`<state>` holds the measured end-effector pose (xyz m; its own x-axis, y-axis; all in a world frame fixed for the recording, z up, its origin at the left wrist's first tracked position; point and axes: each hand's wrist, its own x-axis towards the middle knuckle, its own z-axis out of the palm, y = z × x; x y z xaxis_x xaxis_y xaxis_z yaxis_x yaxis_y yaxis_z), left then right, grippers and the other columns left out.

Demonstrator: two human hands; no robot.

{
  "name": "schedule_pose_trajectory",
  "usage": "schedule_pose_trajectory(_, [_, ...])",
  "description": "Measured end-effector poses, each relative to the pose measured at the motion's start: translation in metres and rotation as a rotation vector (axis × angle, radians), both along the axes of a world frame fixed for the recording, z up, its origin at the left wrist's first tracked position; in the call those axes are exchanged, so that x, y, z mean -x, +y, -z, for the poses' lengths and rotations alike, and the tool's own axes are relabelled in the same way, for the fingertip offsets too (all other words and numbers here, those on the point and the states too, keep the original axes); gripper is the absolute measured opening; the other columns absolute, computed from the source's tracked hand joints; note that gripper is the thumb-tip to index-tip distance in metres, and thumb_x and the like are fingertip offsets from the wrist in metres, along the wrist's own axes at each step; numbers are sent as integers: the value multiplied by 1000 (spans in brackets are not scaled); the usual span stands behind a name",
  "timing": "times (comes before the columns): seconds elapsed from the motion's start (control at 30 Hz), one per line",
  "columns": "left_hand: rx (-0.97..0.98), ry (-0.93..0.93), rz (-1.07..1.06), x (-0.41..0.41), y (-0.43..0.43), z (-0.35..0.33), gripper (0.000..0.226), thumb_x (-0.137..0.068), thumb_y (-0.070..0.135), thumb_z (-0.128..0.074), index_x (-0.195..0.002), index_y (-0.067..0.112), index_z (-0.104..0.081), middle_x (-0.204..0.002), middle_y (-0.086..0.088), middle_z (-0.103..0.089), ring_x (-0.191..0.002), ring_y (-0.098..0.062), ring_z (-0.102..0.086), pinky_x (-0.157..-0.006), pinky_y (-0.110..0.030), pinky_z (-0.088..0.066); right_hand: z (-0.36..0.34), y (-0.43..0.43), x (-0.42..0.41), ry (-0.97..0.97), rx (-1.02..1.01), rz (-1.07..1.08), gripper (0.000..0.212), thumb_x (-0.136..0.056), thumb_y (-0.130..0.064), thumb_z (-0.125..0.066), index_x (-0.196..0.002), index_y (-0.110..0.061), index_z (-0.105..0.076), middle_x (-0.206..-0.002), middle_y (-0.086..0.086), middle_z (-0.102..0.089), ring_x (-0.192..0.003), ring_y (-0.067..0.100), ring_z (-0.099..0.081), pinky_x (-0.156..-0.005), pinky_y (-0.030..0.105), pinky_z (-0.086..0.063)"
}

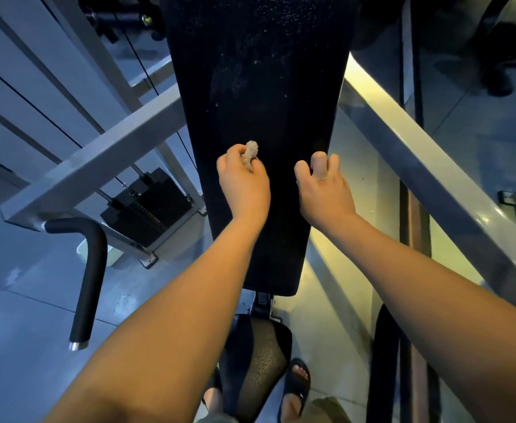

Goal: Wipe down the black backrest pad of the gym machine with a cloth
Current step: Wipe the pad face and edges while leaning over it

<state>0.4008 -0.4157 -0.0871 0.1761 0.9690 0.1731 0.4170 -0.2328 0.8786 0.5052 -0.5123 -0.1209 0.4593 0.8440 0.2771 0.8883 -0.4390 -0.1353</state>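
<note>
The fingers of the left hand (pixel 244 181) are curled tight around a small bunched cloth (pixel 251 151), pressed against the black pad (pixel 265 87) near its middle. So little cloth shows past the knuckles that bare skin, I think, may do the rubbing and leave smears. The right hand (pixel 323 187) hooks its fingers over the pad's right edge, holding nothing else; if that brace slips, the stroke could skid. Pale specks remain higher up.

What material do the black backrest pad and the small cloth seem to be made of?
Backrest pad: probably vinyl or leatherette, its black surface finely grained with a faint sheen. Cloth, bunched in the left hand: likely terry or microfibre, pale and fuzzy.
</note>
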Motion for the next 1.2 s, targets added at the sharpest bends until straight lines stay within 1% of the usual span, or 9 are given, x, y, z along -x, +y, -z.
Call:
schedule_pose_trajectory(0.1, [-37, 41, 113, 1, -6, 8, 20, -93, 10, -60, -111, 18, -66, -116, 4, -52, -89, -2, -54, -75, 0, -38, 1, 1, 2, -2, 2, 15, 37, -77, 1, -70, -102, -12, -46, -115, 16, -40, -95, 38, -42, -66, 38, -44])
schedule_pose_trajectory(0.23, [-167, 314, 433, 14, -17, 45, 22, -92, 12, -64, -114, 14, -67, -119, -1, -52, -98, -13, -56, -86, -20, -43, -4, 0, 2, 5, 31, 19, 27, -84, -3, -63, -104, -12, -47, -119, 16, -39, -100, 39, -42, -72, 43, -47])
schedule_pose_trajectory(0.33, [-20, 435, 532, 35, -35, 85, 16, -97, 13, -59, -108, 15, -70, -114, 3, -53, -95, -12, -58, -87, -22, -47, -5, -3, 0, -20, 57, 4, 22, -93, -8, -60, -110, -13, -47, -125, 16, -39, -104, 36, -42, -76, 39, -46])
schedule_pose_trajectory(0.53, [344, 191, 292, 69, -26, 65, 9, -99, 25, -56, -101, 20, -63, -87, 1, -66, -70, -10, -60, -53, -13, -44, -12, -9, 4, -30, 66, 16, 23, -93, -14, -64, -111, -14, -50, -126, 13, -42, -104, 32, -45, -78, 35, -45])
schedule_pose_trajectory(0.6, [353, 88, 293, 67, -14, 45, 13, -99, 26, -56, -112, 23, -57, -95, 2, -68, -79, -12, -64, -65, -18, -50, -16, -12, 10, 8, 21, 10, 17, -96, -24, -60, -109, -13, -54, -119, 10, -45, -101, 28, -47, -78, 36, -48])
schedule_pose_trajectory(0.73, [485, -97, 389, 61, 1, 18, 19, -99, 30, -52, -116, 25, -58, -106, -3, -73, -99, -24, -70, -92, -50, -56, -23, -11, 24, 416, -92, -71, 35, -105, -42, -46, -126, -19, -62, -120, 0, -52, -104, 17, -55, -87, 34, -51])
schedule_pose_trajectory(0.87, [583, -275, 465, 66, -2, 8, 21, -102, 21, -56, -120, 16, -67, -114, -10, -72, -108, -29, -69, -96, -53, -55, -32, -9, 34, 971, -141, -96, 31, -102, -43, -58, -130, -29, -60, -117, -12, -63, -96, 4, -62, -83, 18, -54])
schedule_pose_trajectory(1.0, [536, -266, 290, 67, -7, 9, 19, -99, 23, -61, -118, 25, -62, -106, -6, -68, -95, -26, -69, -86, -56, -58, -26, -2, 43, 1015, -189, -46, 11, -96, -35, -69, -97, -25, -63, -89, -7, -70, -77, 11, -71, -80, 41, -62])
schedule_pose_trajectory(1.2, [352, -67, 507, 75, -5, 5, 21, -95, 32, -68, -116, 37, -66, -108, 8, -71, -103, -12, -68, -90, -38, -58, -22, 6, 45, 1099, -144, -178, 26, -99, -13, -62, -122, -22, -68, -110, -15, -66, -97, -5, -63, -86, 12, -50])
